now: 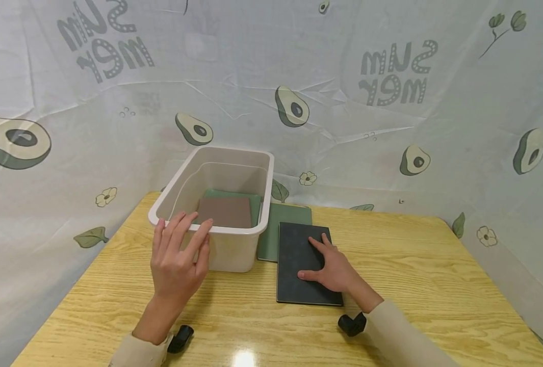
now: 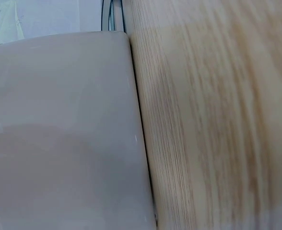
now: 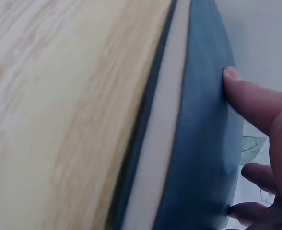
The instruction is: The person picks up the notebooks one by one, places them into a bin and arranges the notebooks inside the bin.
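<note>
A dark blue-black notebook (image 1: 294, 265) lies on the table, its pale page edges (image 3: 162, 110) facing the right wrist camera. My right hand (image 1: 335, 267) rests on its cover with thumb and fingers spread. Partly covered by it is a green notebook (image 1: 271, 244), beside the bin. My left hand (image 1: 179, 265) is at the near rim of a white plastic bin (image 1: 230, 255), fingers extended over the edge and holding nothing visible. Inside the bin, a brown notebook (image 1: 225, 211) lies over a green one (image 1: 256, 204). The left wrist view shows the bin's side (image 2: 69, 129), without the hand.
The wood-grain table (image 1: 404, 265) stretches right of the notebooks and toward the front. Behind it hangs a pale curtain (image 1: 344, 137) printed with avocados and lettering. Black wrist devices are on the left wrist (image 1: 181, 339) and right wrist (image 1: 352, 324).
</note>
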`<state>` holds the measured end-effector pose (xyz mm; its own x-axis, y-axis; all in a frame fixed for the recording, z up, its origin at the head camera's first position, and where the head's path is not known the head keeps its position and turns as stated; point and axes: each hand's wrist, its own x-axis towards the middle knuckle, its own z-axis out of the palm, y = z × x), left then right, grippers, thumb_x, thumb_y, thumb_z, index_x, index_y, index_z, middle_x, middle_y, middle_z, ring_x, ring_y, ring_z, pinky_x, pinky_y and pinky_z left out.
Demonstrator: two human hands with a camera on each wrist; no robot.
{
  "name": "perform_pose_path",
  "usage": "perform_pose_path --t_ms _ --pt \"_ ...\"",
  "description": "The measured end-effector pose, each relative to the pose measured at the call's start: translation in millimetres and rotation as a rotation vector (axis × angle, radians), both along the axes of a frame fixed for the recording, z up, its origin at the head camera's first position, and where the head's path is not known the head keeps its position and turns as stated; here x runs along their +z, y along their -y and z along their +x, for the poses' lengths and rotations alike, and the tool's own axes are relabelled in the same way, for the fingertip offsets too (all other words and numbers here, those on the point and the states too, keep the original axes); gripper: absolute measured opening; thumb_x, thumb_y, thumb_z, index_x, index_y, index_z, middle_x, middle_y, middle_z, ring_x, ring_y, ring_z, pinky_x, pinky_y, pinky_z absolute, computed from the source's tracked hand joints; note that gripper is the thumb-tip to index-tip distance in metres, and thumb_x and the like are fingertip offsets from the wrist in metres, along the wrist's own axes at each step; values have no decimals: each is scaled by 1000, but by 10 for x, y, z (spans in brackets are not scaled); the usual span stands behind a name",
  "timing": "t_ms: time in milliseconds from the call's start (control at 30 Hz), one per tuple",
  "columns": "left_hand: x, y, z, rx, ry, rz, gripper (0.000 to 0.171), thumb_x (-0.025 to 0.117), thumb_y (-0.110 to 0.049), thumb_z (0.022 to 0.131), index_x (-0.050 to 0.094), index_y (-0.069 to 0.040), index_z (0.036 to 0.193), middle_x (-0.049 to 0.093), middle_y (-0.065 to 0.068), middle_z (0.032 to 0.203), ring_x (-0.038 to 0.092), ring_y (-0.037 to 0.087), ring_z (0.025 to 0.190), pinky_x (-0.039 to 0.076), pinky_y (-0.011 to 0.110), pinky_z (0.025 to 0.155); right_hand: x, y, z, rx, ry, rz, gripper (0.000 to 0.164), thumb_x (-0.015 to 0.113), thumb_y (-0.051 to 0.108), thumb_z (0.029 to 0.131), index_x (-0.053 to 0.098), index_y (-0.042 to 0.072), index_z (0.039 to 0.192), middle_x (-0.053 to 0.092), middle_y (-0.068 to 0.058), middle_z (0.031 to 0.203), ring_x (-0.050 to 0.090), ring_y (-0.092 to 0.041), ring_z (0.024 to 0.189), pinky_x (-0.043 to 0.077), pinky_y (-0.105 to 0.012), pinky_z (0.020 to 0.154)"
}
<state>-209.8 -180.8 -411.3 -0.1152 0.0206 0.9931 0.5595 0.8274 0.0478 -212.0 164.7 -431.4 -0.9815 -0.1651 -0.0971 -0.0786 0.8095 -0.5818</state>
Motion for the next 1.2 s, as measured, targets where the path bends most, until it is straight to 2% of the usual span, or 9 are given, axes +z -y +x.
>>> perform_pose_path --t_ms 200,333,567,833,933,1067,1200 --pt "4 -5 -9 -3 -4 6 27 59 -23 105 82 -11 113 77 20 119 69 44 116 45 65 113 12 -59 -4 -110 39 -156 110 94 28 81 28 19 169 10 -17 180 18 -48 163 35 -65 123" --pt "5 -4 -12 -4 -4 5 27 59 -23 105 82 -11 113 77 20 119 69 43 117 45 65 113 6 -106 0 -177 64 -264 120 95 16 78 20 21 171 12 -16 180 16 -43 165 34 -62 125" --pt "1 -2 -6 -3 2 2 28 59 -23 105 82 -11 114 77 20 119 69 44 117 45 66 111 4 -163 9 -220 105 -470 127 91 -4 75 12 16 172 11 -18 179 19 -45 164 37 -59 124" --pt "0 2 -8 -4 -3 2 27 59 -23 105 82 -11 113 77 21 119 69 44 117 45 65 113 -7 -239 27 -251 150 -591 119 88 -7 77 16 8 171 19 -21 177 22 -43 163 35 -53 126" --pt "0 2 -5 -4 -2 0 27 59 -23 105 82 -11 113 77 21 119 69 44 116 45 65 113 -36 -289 32 -254 177 -660 111 84 -8 82 16 5 170 21 -22 176 26 -42 162 41 -50 122" --pt "1 -2 0 -3 -4 -1 27 59 -22 105 82 -11 113 77 20 119 70 44 116 45 64 114 -91 -357 23 -269 228 -777 101 78 -9 87 19 2 169 27 -24 174 38 -43 157 56 -39 108" --pt "2 -3 3 -1 -5 -3 26 60 -22 105 82 -11 114 77 20 118 70 44 116 44 62 116 -143 -406 -1 -286 271 -854 93 74 -9 90 22 -1 167 30 -25 172 44 -42 153 60 -31 100"
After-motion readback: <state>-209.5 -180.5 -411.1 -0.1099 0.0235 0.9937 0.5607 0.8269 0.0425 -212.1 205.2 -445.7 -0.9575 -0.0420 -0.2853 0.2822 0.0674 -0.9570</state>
